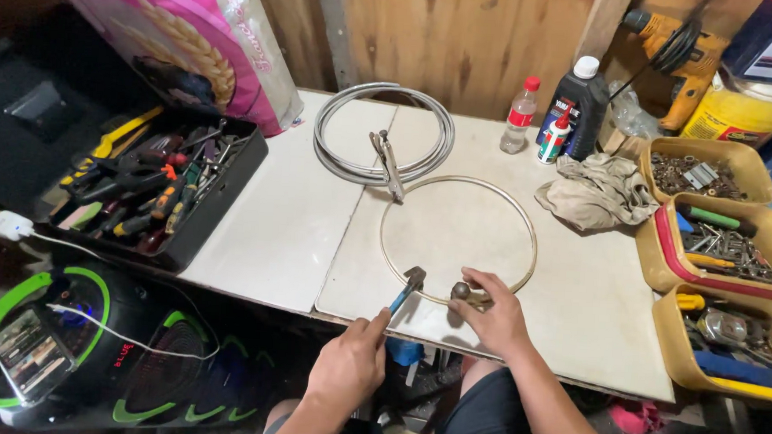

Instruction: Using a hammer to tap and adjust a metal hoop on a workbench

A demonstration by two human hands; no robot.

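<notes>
Head view: left hand (pixel 349 362) is wrapped tight round the blue handle of a small hammer (pixel 407 288), whose head hovers at the near edge of a thin metal ring (pixel 531 236). That ring lies flat on the white tabletop (pixel 289 212). Right hand (pixel 493 315) presses down at the ring's near arc, fingers closed on a small rounded metal piece (pixel 461 290). Farther back, pliers (pixel 388 162) rest across a coiled grey hose (pixel 382 133). A black tool tray (pixel 163 188) sits left, a rag (pixel 594 193) right.
</notes>
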